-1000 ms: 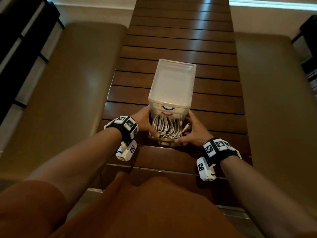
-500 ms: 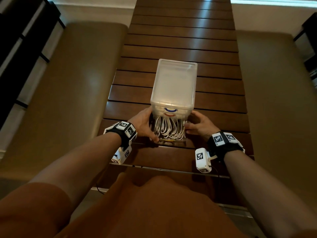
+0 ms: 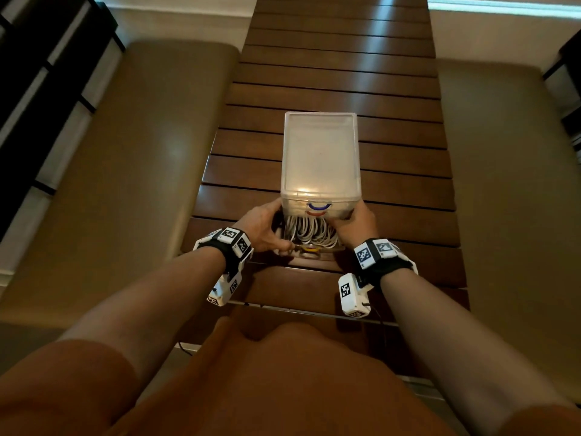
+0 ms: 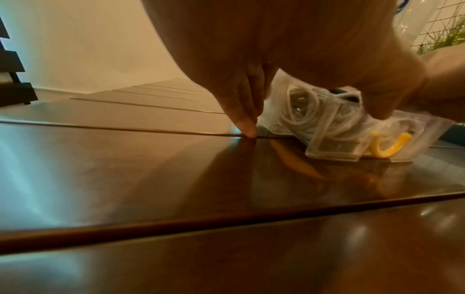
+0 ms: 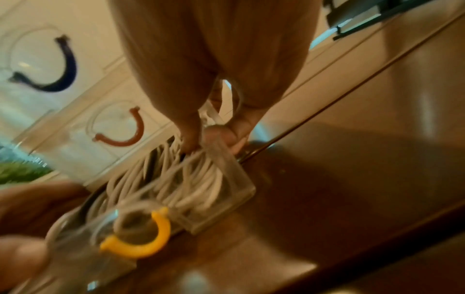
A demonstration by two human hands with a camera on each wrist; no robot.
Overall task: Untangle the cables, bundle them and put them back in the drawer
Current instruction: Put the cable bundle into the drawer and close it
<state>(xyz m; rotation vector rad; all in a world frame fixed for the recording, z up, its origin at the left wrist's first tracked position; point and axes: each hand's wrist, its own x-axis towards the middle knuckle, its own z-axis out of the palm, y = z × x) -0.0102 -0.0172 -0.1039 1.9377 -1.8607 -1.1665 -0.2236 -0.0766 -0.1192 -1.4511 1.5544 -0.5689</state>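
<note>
A clear plastic drawer unit [image 3: 320, 152] stands on the slatted wooden table [image 3: 408, 215]. Its bottom drawer [image 3: 327, 250], with a yellow handle [image 5: 151, 244], is pulled partly out and holds coiled white cables [image 3: 309, 231]. My left hand [image 3: 276, 237] holds the drawer's left side, thumb along the front rim and fingertips [image 4: 245, 123] down on the table. My right hand [image 3: 349, 228] pinches the drawer's right wall [image 5: 226, 163], thumb inside against the cables [image 5: 191, 179] and fingers outside. The inner end of the drawer is hidden in the unit.
Above the open drawer are two closed drawers with a red handle [image 5: 125, 137] and a blue handle [image 5: 57, 79]. Padded tan benches [image 3: 125, 184] run along both long sides of the table. Dark shelving [image 3: 37, 89] stands at far left.
The drawer has slid a little further into the unit. My right hand moved from the drawer's front corner up along its right side; both hands shifted forward.
</note>
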